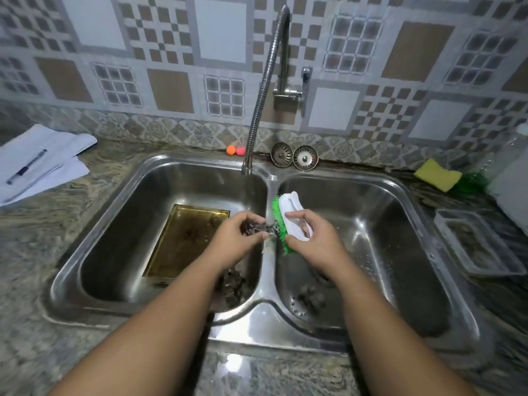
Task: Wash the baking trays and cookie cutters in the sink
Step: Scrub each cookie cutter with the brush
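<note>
Small shiny metal cookie cutter (258, 226), thin bent steel strip, wet & glinting, exact shape too blurred to tell. It sits at frame centre, above the divider btwn the two basins of the stainless steel double sink (265, 315). Left hand (238, 238) pinches it: fingers (243, 218) curled narrow over the top, thumb underneath, cutter poking out to the right of the fingertips. Right hand (311, 238) is wrapped round the white plastic scrubbing brush w/ green bristles (285, 221), fingers closed across its white back, thumb at the lower edge. Bristles face left & touch the cutter's exposed end.

Rectangular gold-brown metal baking tray (185, 241) lies flat in the left basin, centre-left of frame, dark residue on it, its right part hidden by the left forearm. More dark cutter-like pieces (310, 298) lie low in the right basin, too blurred to tell apart. Flexible steel tap (263, 90) arcs down from top centre to the rear of the left basin. Clear plastic tray (480, 244) on the counter, right edge of frame; yellow sponge (437, 174) above it.
</note>
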